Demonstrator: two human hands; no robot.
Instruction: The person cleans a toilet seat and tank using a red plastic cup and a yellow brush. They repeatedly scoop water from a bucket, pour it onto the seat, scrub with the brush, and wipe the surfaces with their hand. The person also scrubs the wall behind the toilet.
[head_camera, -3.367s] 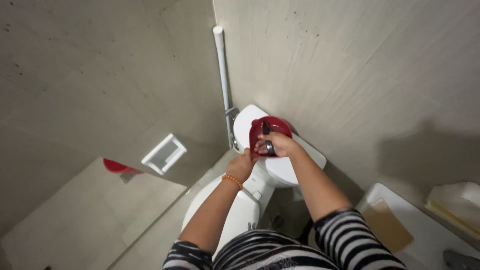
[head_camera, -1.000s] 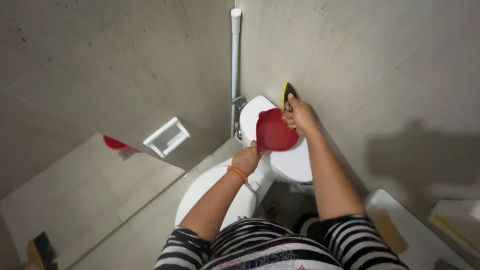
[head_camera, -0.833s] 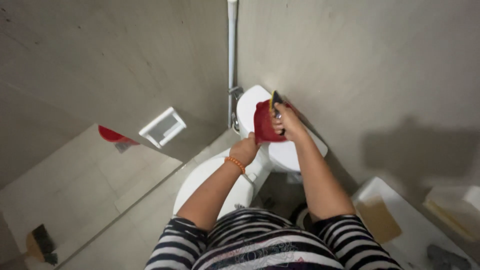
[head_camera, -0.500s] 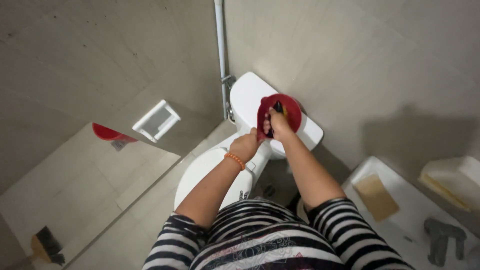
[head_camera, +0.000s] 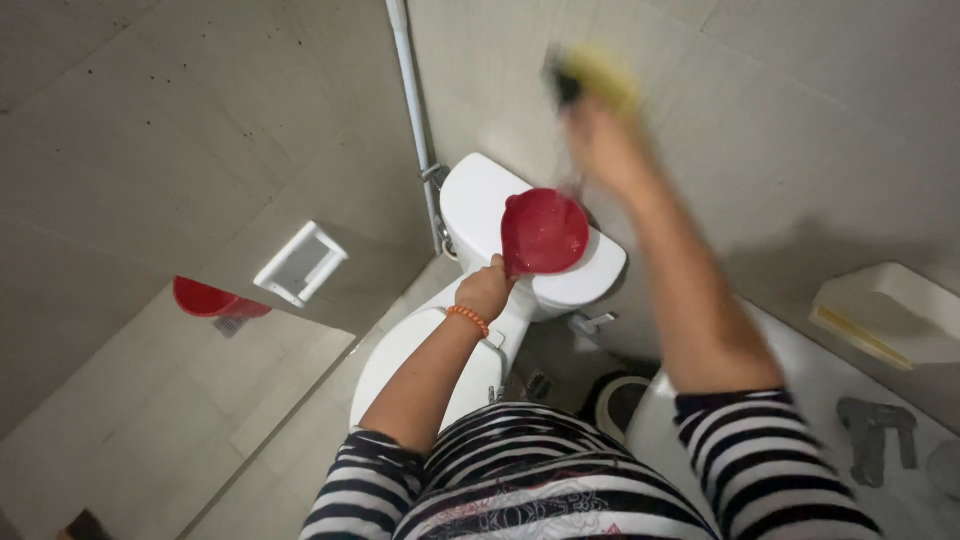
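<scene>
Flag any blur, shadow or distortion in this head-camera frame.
Head view: the right hand and its yellow sponge are smeared by motion blur; the left hand on the red plastic scoop is sharp; soft shadow on the right wall; wide-angle bending at edges.

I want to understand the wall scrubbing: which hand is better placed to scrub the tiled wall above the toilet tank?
Right. The right hand already holds the yellow sponge against the wall; the left hand holds the red dipper.

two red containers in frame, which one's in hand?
The red scoop over the toilet tank, gripped by the left hand. The other red tub sits apart on the floor, untouched.
</scene>
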